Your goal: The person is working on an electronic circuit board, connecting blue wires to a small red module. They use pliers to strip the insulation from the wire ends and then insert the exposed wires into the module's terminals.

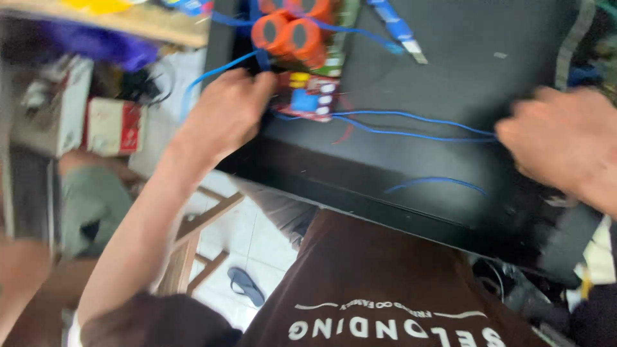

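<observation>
My left hand [225, 112] rests at the left edge of a black tabletop [450, 83], its fingers closed on a blue wire [212, 74] beside a red circuit board [307, 96]. Orange cylindrical capacitors [289, 35] stand just above that board. Two blue wires [411, 125] run from the board across the table to my right hand [565, 144], whose fingers are closed on their far ends. The view is blurred by motion.
A blue-handled tool [398, 29] lies at the top of the table. A loose blue wire [437, 183] lies near the front edge. Left of the table are boxes [109, 125], a wooden stool [193, 238], a tiled floor and a sandal [247, 286].
</observation>
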